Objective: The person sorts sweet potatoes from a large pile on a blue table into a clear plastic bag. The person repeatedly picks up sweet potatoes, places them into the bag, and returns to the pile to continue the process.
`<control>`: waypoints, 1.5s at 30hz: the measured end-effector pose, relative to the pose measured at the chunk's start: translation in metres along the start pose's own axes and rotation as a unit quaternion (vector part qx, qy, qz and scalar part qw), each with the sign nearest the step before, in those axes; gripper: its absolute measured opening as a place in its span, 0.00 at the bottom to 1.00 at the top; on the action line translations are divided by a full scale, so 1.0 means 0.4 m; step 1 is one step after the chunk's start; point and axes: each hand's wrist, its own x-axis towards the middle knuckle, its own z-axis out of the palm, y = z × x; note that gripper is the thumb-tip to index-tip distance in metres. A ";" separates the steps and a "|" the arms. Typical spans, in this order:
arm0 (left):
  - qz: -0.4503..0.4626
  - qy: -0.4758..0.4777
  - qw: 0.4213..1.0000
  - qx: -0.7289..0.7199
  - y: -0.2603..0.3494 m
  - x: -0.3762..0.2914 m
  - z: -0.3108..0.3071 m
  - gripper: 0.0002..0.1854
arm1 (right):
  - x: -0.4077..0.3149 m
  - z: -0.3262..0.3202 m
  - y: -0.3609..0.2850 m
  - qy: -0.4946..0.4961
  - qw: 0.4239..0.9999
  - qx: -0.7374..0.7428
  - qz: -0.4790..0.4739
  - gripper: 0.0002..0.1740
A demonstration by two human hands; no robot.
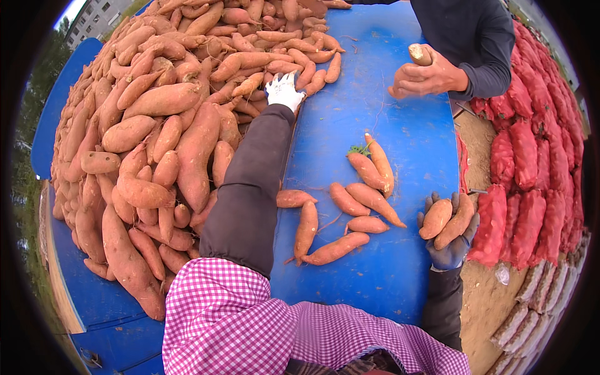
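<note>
My left hand (283, 91), in a white glove, reaches out to the near edge of a large heap of sweet potatoes (164, 101). Its fingers rest among the roots there; whether they grip one is hidden by the back of the glove. Over the table's right edge, my right hand (446, 253) in a dark, grey-palmed glove cups two sweet potatoes (436, 218), palm up. Between my hands, several loose sweet potatoes (344, 199) lie on the blue tabletop (328, 286). One beside the far pair bears a green leafy sprig (360, 149).
Across the table a co-worker's bare hand (429, 75) holds a sweet potato with a pale cut end (420, 54). Red mesh sacks (529, 225) are stacked on the right, with paler filled bags (529, 318) below them. A blue panel (63, 105) stands behind the heap on the left.
</note>
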 end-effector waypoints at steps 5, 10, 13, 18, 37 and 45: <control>0.158 0.016 0.984 0.075 0.043 -0.115 -0.006 0.16 | -0.002 -0.001 -0.004 -0.011 1.000 0.022 0.001 0.42; 0.143 -0.019 0.990 0.004 0.034 -0.091 -0.075 0.13 | 0.001 -0.004 -0.007 0.004 1.000 -0.006 -0.006 0.43; 0.082 0.077 0.990 -0.085 -0.004 0.059 -0.091 0.14 | 0.002 -0.005 -0.003 0.016 1.000 -0.004 -0.003 0.44; 0.016 -0.162 0.972 -0.169 0.015 0.139 0.030 0.35 | 0.006 -0.005 0.002 0.024 1.000 -0.018 -0.002 0.45; 0.035 -0.058 0.995 -0.070 0.151 0.032 0.072 0.51 | 0.005 -0.018 0.022 0.033 0.999 0.002 -0.003 0.46; -0.072 -0.299 0.454 -0.837 0.255 -0.151 -0.107 0.31 | -0.019 0.012 0.019 -0.044 0.999 0.017 0.010 0.45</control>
